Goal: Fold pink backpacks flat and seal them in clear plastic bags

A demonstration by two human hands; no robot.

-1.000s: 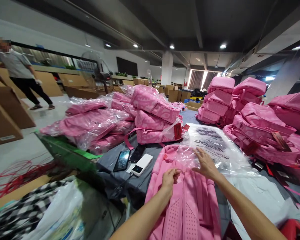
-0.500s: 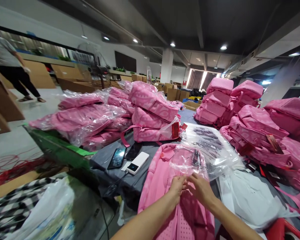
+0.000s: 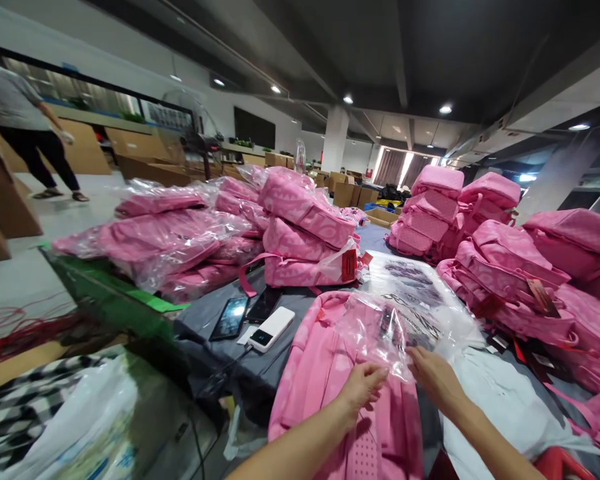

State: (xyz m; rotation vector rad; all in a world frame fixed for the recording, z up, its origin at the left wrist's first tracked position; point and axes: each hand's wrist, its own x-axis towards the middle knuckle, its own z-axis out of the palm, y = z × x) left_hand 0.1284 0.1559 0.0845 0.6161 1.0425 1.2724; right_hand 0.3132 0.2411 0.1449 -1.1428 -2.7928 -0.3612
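A: Left hand (image 3: 364, 392) over the soft pink fabric backpack (image 3: 325, 377), fingers bunched; right hand (image 3: 437, 379) at its right side, fingers bent by the crinkled clear plastic film (image 3: 367, 327)! Is either pinching?

B: Can't tell; hands and film blend together there. The backpack lies flat on the grey-covered bench (image 3: 200, 340), dotted side up.

A: How would it handle?

B: Light, I'd judge, and floppy in the middle; its padded edges look the best hold. The film's thin, probably slippery, so take it by its border.

A: And the change?

B: Half a second ago the hands nearly met over the backpack; now there's a gap between them!

A: Farther out?

B: White rectangular power bank (image 3: 273, 329) left of the backpack, stacked pink backpacks (image 3: 300, 230) beyond it.
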